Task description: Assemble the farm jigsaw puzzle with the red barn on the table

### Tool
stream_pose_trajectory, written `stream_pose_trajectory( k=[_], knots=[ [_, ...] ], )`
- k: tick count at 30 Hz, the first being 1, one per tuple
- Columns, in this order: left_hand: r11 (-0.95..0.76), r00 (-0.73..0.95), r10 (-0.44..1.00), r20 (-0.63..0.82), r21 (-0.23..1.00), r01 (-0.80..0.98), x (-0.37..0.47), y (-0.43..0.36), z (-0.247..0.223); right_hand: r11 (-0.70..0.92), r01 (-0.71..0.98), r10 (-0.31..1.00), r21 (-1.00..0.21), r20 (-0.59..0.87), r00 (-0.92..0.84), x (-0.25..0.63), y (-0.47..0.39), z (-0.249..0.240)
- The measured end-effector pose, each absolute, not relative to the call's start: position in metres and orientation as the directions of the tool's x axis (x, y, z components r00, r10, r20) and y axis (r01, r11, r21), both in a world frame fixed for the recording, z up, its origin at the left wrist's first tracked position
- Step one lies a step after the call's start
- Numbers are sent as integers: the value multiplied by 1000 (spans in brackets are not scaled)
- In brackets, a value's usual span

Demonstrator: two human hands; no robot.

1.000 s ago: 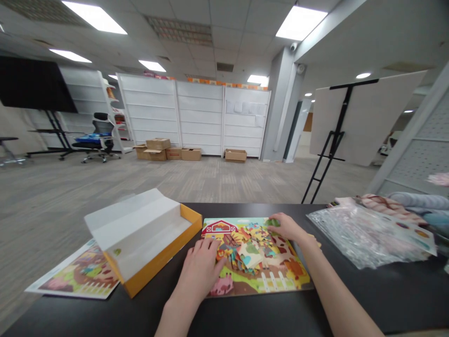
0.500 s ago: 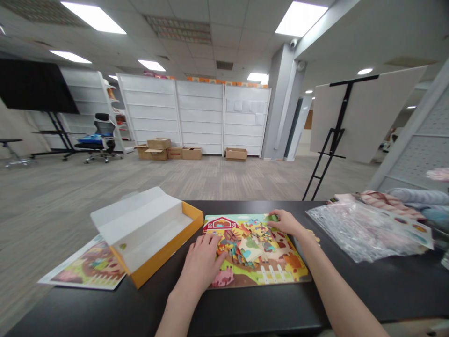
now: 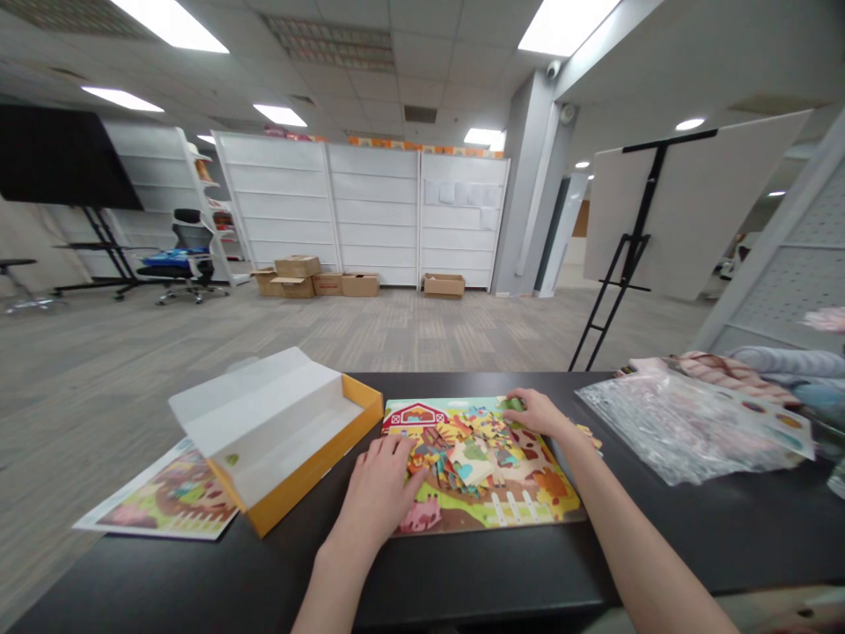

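A colourful farm-scene puzzle board (image 3: 462, 519) lies flat on the black table, with a red barn printed at its upper left and a white fence near its lower edge. Loose puzzle pieces (image 3: 472, 458) are heaped over its middle, some overlapping. My left hand (image 3: 383, 484) rests on the board's left side, fingers stretched out beside the pile. At the upper right corner, my right hand (image 3: 538, 414) has its curled fingers on a green puzzle piece (image 3: 514, 404). Its fingertips are partly hidden. A few more pieces peek out behind my right wrist.
Left of the board stands an open yellow box (image 3: 317, 467) with a white inside, partly over a printed picture sheet (image 3: 178, 493). Clear plastic packaging (image 3: 687, 431) lies to the right, near rolled fabric (image 3: 785, 370). Beyond the table stands a black easel (image 3: 624, 255).
The camera view has shifted slightly. Both hands stay in nearly the same places on the board, and the pile of pieces looks the same.
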State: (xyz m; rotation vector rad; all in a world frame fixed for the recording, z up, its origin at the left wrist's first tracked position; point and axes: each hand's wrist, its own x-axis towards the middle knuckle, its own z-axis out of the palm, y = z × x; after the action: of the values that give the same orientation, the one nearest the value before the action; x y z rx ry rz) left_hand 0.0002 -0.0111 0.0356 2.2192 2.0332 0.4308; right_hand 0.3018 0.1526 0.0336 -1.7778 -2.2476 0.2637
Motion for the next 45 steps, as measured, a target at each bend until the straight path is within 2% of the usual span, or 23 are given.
stream_pose_trajectory(
  k=[12, 15, 19, 25, 28, 32, 36, 39, 42, 45],
  knots=[
    [-129, 84, 985, 152, 310, 942, -8, -10, 34, 271, 925, 961, -266, 131, -244, 303, 156, 25],
    [-172, 106, 973, 204, 339, 925, -11, -12, 35, 275, 922, 951, -273, 218, -219, 301, 156, 27],
    [-215, 120, 958, 260, 376, 902, -14, -13, 39, 271, 887, 931, -374, 334, -144, 295, 154, 34],
    [-253, 142, 942, 303, 369, 894, -18, -12, 39, 362, 822, 928, -441, 251, -274, 279, 138, 39],
    [-237, 127, 944, 304, 360, 902, -20, -12, 37, 377, 832, 926, -408, 149, -346, 273, 130, 38],
    [-222, 117, 948, 295, 353, 909, -19, -14, 36, 377, 850, 925, -368, 112, -362, 271, 129, 38],
    [-226, 124, 950, 286, 356, 907, -13, -13, 38, 360, 809, 929, -464, 103, -355, 271, 131, 36],
    [-241, 135, 946, 294, 361, 901, -8, -12, 39, 317, 730, 942, -605, 108, -319, 271, 130, 35],
    [-241, 140, 948, 287, 354, 904, -7, -10, 39, 219, 534, 937, -817, 23, -348, 272, 129, 39],
    [-230, 133, 950, 283, 344, 910, -9, -10, 37, 77, 309, 925, -948, -48, -378, 274, 129, 45]
  ],
)
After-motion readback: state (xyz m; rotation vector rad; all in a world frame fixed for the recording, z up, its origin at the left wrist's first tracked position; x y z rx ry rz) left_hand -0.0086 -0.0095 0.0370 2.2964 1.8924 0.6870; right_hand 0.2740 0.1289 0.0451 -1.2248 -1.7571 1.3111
